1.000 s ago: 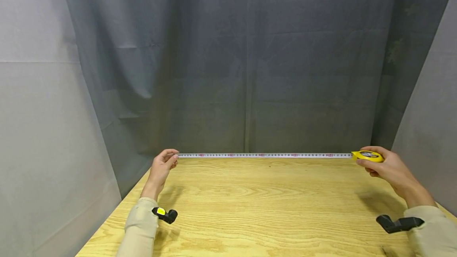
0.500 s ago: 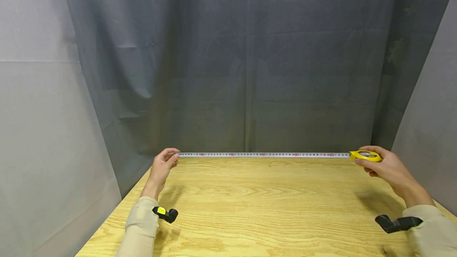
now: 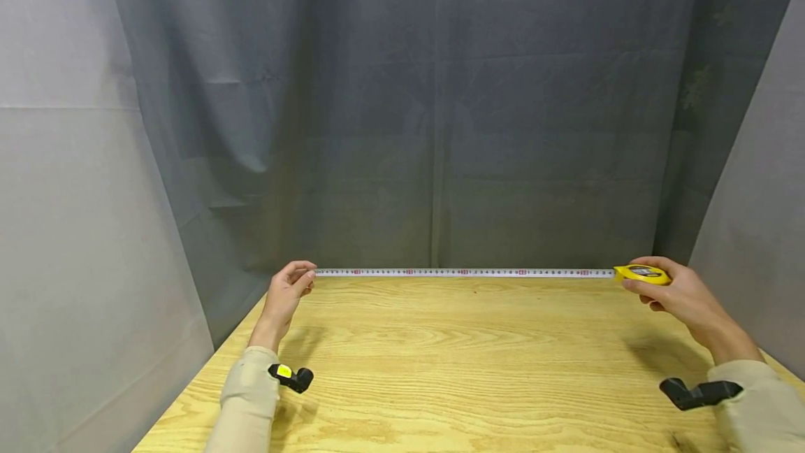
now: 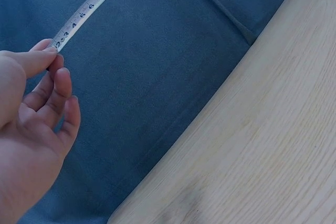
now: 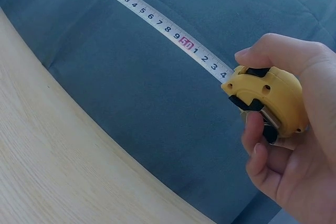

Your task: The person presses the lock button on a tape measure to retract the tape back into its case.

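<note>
- My left hand pinches the tape's tip at nine o'clock; a slip there would let it snap back.
- My right hand grips the yellow case at three o'clock along the tabletop's far edge; a sagging tape would likely misread.

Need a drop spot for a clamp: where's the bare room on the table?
The light wooden tabletop is bare between the two sleeves, up to the white measuring tape stretched along its far edge. Crowded only there: the left hand pinches the tape's end, the right hand grips the yellow tape case.
</note>
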